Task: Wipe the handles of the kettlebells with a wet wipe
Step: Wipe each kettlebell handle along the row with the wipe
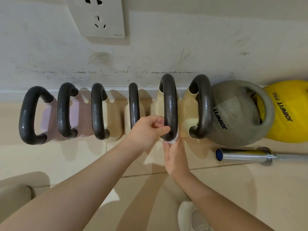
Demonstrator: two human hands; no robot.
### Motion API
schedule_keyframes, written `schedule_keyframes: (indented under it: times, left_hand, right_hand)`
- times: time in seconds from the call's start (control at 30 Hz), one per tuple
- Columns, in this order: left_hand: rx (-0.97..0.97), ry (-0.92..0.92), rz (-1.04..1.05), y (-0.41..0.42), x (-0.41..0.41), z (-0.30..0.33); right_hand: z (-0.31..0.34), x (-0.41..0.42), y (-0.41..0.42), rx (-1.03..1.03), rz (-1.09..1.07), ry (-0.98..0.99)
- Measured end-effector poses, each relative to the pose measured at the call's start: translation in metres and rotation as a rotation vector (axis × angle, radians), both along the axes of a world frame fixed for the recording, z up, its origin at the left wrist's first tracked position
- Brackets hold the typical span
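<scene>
- Chrome bar point(246, 155) lies at right of frame; grey kettlebell point(236, 114) beside the row.
- Fifth handle point(170, 105), centre frame, runs top-to-bottom.
- Left hand point(146, 130) curled around it.
- Right hand point(175, 155) pinches wet wipe point(173, 141) at its lower bend.

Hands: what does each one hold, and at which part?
The left hand grips the near end of the fifth handle. The right hand presses a white wipe against that handle's near bend.

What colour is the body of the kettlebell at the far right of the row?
Bright yellow, with black JOINFIT lettering; only partly in frame in the head view.
</scene>
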State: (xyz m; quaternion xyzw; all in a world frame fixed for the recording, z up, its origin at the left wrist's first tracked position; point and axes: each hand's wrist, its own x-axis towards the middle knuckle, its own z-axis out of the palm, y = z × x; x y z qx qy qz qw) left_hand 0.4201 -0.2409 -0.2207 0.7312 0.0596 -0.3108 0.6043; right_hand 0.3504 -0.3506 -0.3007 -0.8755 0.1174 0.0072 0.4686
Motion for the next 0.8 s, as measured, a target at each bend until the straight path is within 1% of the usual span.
schedule_keyframes:
  times: [0.07,0.17,0.23,0.3,0.37,0.4,0.47,0.53,0.6,0.63,0.73,0.77,0.8]
  left_hand:
    - [0.000,-0.004,0.044,-0.001,-0.003,-0.002]
    - [-0.028,0.024,0.092,-0.001,-0.006,-0.001]
    - [-0.067,-0.004,0.113,0.004,-0.006,0.005]
    - [-0.106,-0.087,0.135,0.015,-0.005,0.015]
    - [-0.052,-0.203,0.153,0.029,-0.003,0.026]
    - [-0.002,-0.254,0.159,0.036,-0.003,0.028]
    - [0.062,-0.288,0.180,0.045,-0.003,0.028]
    - [0.089,-0.246,0.214,0.050,-0.005,0.026]
    - [0.103,-0.216,0.234,0.053,-0.008,0.025]
    - [0.103,-0.211,0.229,0.053,-0.010,0.025]
    - [0.098,-0.210,0.177,0.051,-0.013,0.025]
    - [0.094,-0.211,0.166,0.050,-0.013,0.025]
    - [0.094,-0.211,0.159,0.047,-0.014,0.026]
  right_hand:
    - [0.002,0.001,-0.004,-0.085,0.061,-0.081]
    - [0.013,0.005,-0.013,-0.266,0.252,-0.270]
    - [0.020,0.018,-0.027,-0.525,0.388,-0.387]
    - [0.030,0.032,-0.042,-0.833,0.547,-0.475]
    - [0.036,0.041,-0.050,-1.108,0.728,-0.628]
    - [0.037,0.042,-0.051,-1.237,0.836,-0.663]
    - [0.034,0.038,-0.047,-1.488,1.034,-0.645]
    - [0.028,0.030,-0.042,-1.689,1.127,-0.617]
    - [0.030,0.030,-0.038,-1.758,1.194,-0.560]
    - [0.034,0.032,-0.038,-1.765,1.183,-0.545]
    - [0.047,0.031,-0.037,-1.656,1.048,-0.381]
    - [0.048,0.028,-0.038,-1.634,1.031,-0.343]
    - [0.048,0.024,-0.041,-1.633,1.031,-0.345]
